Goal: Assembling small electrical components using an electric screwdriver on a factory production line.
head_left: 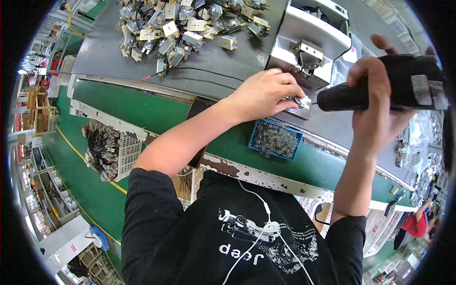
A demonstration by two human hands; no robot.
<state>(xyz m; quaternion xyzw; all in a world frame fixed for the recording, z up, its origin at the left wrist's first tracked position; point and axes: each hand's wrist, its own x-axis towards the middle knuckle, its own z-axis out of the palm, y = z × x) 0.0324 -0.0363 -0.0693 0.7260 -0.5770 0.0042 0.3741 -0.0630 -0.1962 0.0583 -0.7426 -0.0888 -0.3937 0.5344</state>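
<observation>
My left hand is closed, fingertips pinching a small silver metal part at the front of the machine's metal base. A thin black cable runs from near this hand leftward over the table. In my right hand, fingers wrapped around it, is a black power screwdriver. The screwdriver lies nearly level, its thin bit pointing left at the silver part; whether the bit touches it I cannot tell. A blue box of small springs sits just below my left hand.
Many metal assemblies with cables lie heaped on the grey table. A silver bench machine stands beyond my hands. Clear plastic bags and more metal parts lie at right. A white basket of cable bundles is at left.
</observation>
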